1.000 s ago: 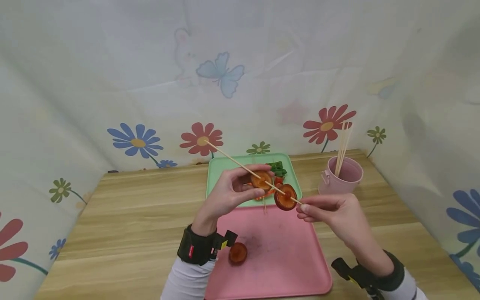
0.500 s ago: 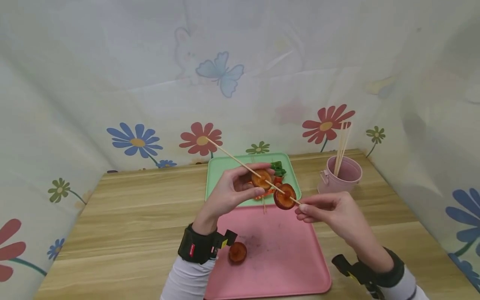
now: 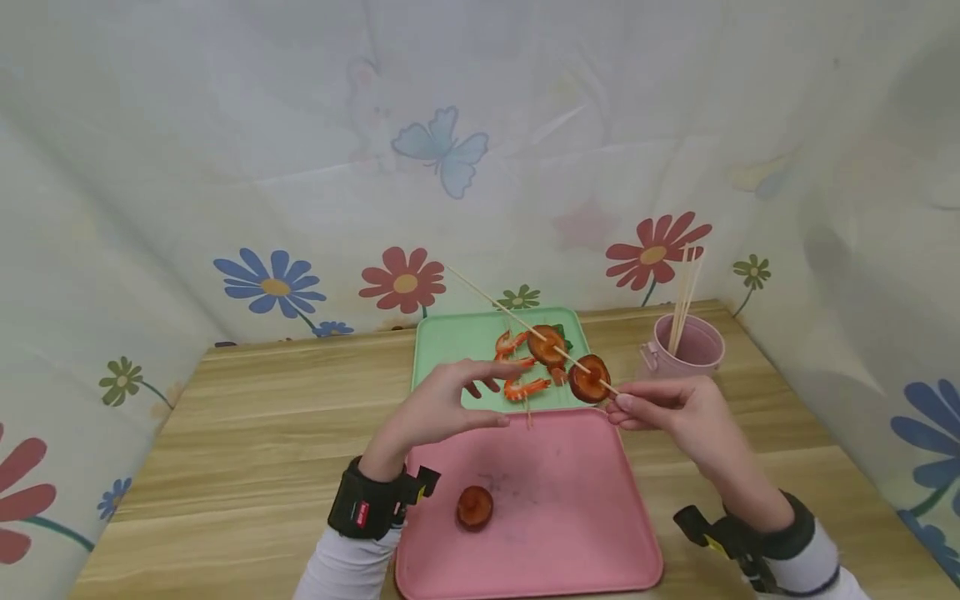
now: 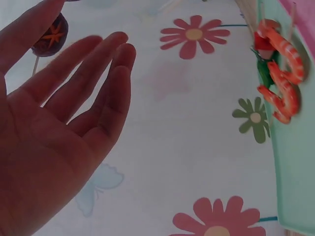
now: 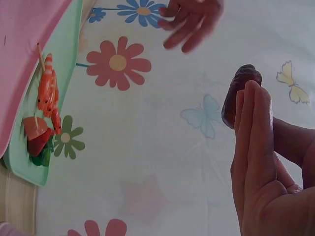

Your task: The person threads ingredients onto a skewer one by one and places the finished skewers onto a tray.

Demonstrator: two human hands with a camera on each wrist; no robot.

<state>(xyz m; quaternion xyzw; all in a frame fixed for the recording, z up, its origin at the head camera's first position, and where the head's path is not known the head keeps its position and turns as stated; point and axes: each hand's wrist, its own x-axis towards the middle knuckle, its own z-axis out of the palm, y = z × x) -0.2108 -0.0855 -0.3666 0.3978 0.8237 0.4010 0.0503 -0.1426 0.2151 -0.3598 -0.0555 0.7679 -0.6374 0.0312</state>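
My right hand (image 3: 667,406) pinches the lower end of a wooden skewer (image 3: 480,292) between thumb and fingers. Two brown mushroom caps are threaded on it: one mushroom cap (image 3: 590,379) close to my fingertips, the other mushroom cap (image 3: 547,344) farther up the stick. The skewer slants up to the left over the trays. My left hand (image 3: 442,404) is apart from it, fingers and thumb spread with nothing between them; the left wrist view shows its bare palm (image 4: 54,142). A third mushroom cap (image 3: 475,508) lies on the pink tray (image 3: 570,533).
Behind the pink tray, a green tray (image 3: 442,342) holds skewered shrimp (image 3: 525,388) and green and red pieces, partly hidden by the mushrooms. A pink bucket (image 3: 693,350) with several bare skewers (image 3: 684,300) stands at the right. A printed curtain (image 3: 525,167) encloses the wooden table (image 3: 300,433).
My left hand has let go of the upper mushroom cap and moved down and left, its fingers spreading. The right hand and skewer have shifted slightly right, uncovering the shrimp.
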